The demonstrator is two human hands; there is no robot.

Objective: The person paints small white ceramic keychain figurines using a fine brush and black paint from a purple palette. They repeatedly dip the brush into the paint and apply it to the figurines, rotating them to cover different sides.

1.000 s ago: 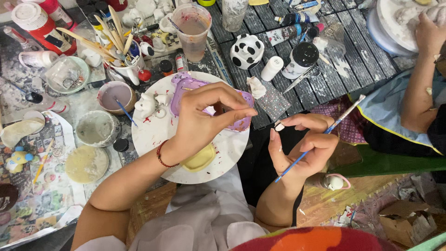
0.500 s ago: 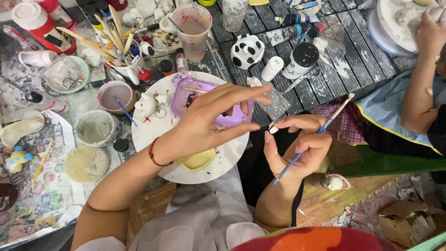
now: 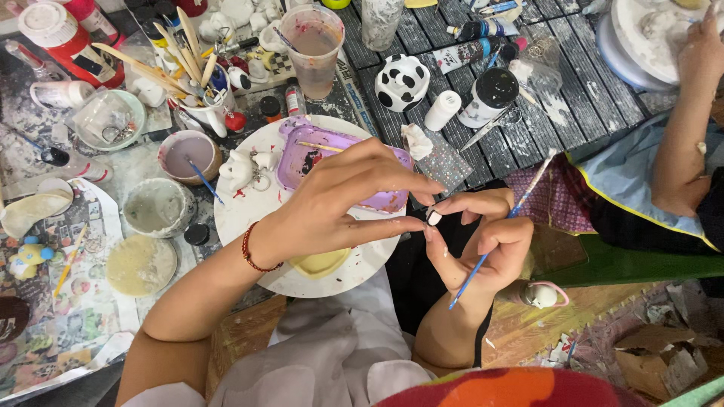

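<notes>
My left hand point(image 3: 332, 203) reaches right across a white round plate point(image 3: 240, 226), a red bracelet on its wrist. Its thumb and forefinger pinch a small white piece point(image 3: 434, 218) just off the plate's right edge. My right hand point(image 3: 486, 241) meets it there, one fingertip touching the piece, and holds a thin blue-handled paintbrush point(image 3: 471, 277) slanting up to the right. On the plate lie a purple tray point(image 3: 332, 143), small white figures point(image 3: 241, 167) and a pale yellow piece point(image 3: 320, 264).
Left of the plate stand a bowl of purple water point(image 3: 188, 154), a grey bowl point(image 3: 151, 207) and a mug of brushes point(image 3: 200, 98). Behind are a plastic cup point(image 3: 313, 49) and a black-and-white figurine point(image 3: 402, 81). Another person's arm point(image 3: 679, 151) works at the right.
My left hand has stretched right from above the purple tray, and its thumb and forefinger have closed on the small white piece at my right fingertips. My right hand has barely moved.
</notes>
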